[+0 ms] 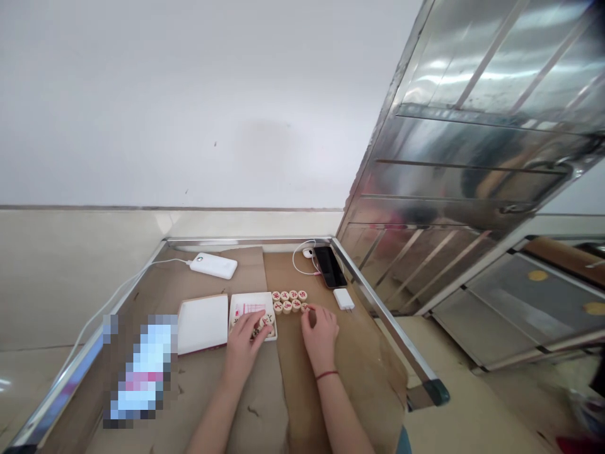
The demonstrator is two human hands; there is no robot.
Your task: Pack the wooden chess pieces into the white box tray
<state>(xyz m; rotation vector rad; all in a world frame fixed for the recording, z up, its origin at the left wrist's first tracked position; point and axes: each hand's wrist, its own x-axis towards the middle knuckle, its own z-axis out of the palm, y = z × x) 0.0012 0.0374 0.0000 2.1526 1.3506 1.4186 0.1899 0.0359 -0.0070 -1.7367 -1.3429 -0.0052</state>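
Round wooden xiangqi pieces (284,296) with red characters stand in two rows on the cardboard. My right hand (319,331), with a red cord at its wrist, has its thumb and fingertips closed around the xiangqi piece (305,307) at the right end of the nearer row. Just left of the rows is a white box (250,301) with more pieces in its near part. Over that box, my left hand (246,331) has its thumb and fingers curled about a dark-marked piece (267,320). A white box lid (203,323) lies to the left.
A white power bank (213,265) with a cable lies at the back left. At the back right are a black phone (330,267), a white charger (343,299) and a coiled cable. A metal rim (378,309) borders the cardboard-covered table. A pixelated object (144,372) lies at left.
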